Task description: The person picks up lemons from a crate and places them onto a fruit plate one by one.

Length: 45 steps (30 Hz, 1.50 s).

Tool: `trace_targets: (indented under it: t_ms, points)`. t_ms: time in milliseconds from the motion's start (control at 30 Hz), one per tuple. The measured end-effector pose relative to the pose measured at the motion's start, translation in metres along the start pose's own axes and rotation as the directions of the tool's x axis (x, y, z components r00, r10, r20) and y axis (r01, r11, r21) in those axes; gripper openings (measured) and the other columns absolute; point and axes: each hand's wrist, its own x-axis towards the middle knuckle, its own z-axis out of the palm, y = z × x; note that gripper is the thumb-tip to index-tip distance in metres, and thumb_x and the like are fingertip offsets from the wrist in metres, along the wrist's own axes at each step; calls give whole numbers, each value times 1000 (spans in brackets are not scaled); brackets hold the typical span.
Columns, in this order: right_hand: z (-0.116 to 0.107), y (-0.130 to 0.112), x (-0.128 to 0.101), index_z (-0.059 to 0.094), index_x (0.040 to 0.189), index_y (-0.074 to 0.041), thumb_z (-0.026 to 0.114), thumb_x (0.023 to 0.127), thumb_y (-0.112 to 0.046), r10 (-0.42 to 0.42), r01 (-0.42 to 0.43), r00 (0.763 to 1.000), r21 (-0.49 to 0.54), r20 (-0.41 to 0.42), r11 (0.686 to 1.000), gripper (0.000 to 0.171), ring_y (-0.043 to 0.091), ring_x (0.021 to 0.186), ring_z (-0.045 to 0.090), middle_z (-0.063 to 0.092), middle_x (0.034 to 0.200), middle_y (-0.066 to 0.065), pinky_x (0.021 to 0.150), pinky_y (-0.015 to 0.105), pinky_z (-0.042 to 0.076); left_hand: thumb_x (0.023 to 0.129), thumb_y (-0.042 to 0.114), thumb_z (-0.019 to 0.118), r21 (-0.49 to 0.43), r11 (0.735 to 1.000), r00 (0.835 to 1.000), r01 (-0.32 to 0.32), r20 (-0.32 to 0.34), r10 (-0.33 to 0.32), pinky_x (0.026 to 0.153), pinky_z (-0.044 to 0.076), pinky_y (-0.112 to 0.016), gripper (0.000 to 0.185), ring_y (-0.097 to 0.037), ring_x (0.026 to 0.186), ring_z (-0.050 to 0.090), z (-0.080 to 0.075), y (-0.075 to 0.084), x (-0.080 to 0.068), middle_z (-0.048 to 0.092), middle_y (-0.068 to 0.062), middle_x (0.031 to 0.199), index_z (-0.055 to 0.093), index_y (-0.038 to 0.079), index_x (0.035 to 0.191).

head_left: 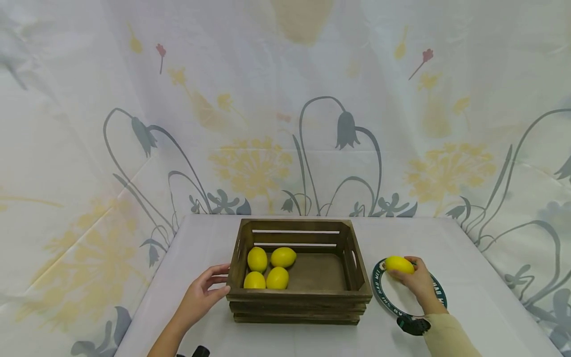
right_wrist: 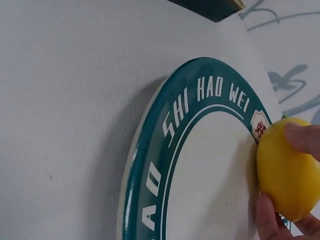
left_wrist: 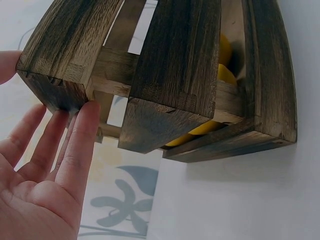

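A dark wooden crate (head_left: 299,297) stands mid-table with several yellow lemons (head_left: 271,270) in its left half. My left hand (head_left: 209,287) is open, its straight fingers (left_wrist: 75,145) touching the crate's front left corner (left_wrist: 55,85). My right hand (head_left: 412,277) grips one more lemon (head_left: 399,264) over the far part of a white plate with a green rim (head_left: 379,290). In the right wrist view, fingers pinch that lemon (right_wrist: 287,167) just above the plate (right_wrist: 210,175), whose rim (right_wrist: 165,130) reads SHI HAO WEI.
The table (head_left: 205,248) wears a white cloth and backs onto a flowered curtain (head_left: 285,109). A black wrist camera mount (head_left: 414,326) shows at my right wrist, near the plate's front edge. The crate's right half (head_left: 321,271) holds nothing.
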Motion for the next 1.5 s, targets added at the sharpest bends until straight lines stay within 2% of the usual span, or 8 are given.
trace_targets:
  t_ms: [500, 733, 900, 1000, 1167, 1267, 1367, 1500]
  points:
    - [-10, -1, -7, 25, 136, 7, 67, 84, -34, 35, -36, 999, -29, -22, 999, 78, 50, 115, 31, 26, 132, 38, 95, 58, 33, 84, 7, 68, -15, 1000, 1000, -13, 12, 13, 81, 49, -22, 45, -14, 100, 55, 0, -1, 1, 53, -16, 123, 52, -1, 125]
    - [-14, 9, -7, 30, 134, 6, 68, 84, -34, 6, -10, 998, -52, -69, 999, 75, 45, 108, 41, 34, 126, 35, 82, 44, 45, 84, 8, 67, -9, 1000, 1000, -18, 18, 18, 81, 49, -23, 44, -13, 101, 55, -1, -3, 2, 53, -15, 123, 52, -1, 125]
    - [-17, 15, -7, 31, 133, 5, 68, 82, -41, -17, 13, 996, -38, -93, 999, 79, 43, 107, 41, 36, 125, 33, 82, 45, 46, 85, 7, 67, -9, 1000, 1000, -15, 21, 16, 81, 49, -23, 44, -12, 101, 55, -1, -3, 2, 53, -16, 123, 51, -2, 125]
    - [-21, 7, -13, 30, 134, 6, 70, 83, -33, -12, 11, 996, -12, -90, 1000, 76, 42, 106, 42, 37, 124, 32, 80, 43, 47, 85, 7, 66, -7, 1000, 999, -27, 27, 27, 81, 49, -23, 44, -11, 101, 54, -1, -3, 1, 53, -16, 124, 51, -2, 125]
    - [-20, 46, 15, 33, 135, 1, 71, 79, -45, -89, 83, 989, -49, -122, 995, 82, 37, 102, 49, 42, 122, 28, 67, 28, 51, 85, 7, 66, -2, 999, 999, -36, 27, 36, 82, 49, -23, 44, -11, 100, 54, -1, -2, 1, 53, -17, 123, 51, -3, 125]
    - [-17, 65, 29, 34, 137, -2, 69, 77, -52, -119, 112, 983, -56, -138, 992, 86, 38, 106, 48, 42, 124, 27, 77, 37, 52, 85, 7, 66, -6, 999, 999, -35, 26, 36, 82, 49, -24, 44, -11, 100, 54, -1, -1, 1, 53, -17, 123, 51, -3, 125]
    - [-14, 72, 37, 35, 137, -5, 69, 75, -56, -140, 133, 977, -54, -163, 990, 87, 37, 108, 47, 43, 125, 23, 80, 40, 51, 85, 7, 66, -12, 999, 999, -31, 24, 31, 82, 49, -24, 44, -11, 100, 55, -1, -1, 1, 53, -16, 123, 51, -3, 125]
    - [-14, 63, 36, 38, 134, -5, 68, 76, -54, -189, 179, 967, -76, -170, 981, 81, 33, 105, 49, 45, 123, 19, 72, 25, 51, 85, 7, 66, -14, 999, 999, -31, 21, 31, 82, 49, -24, 44, -12, 101, 55, -1, -2, 1, 53, -16, 123, 51, -2, 125]
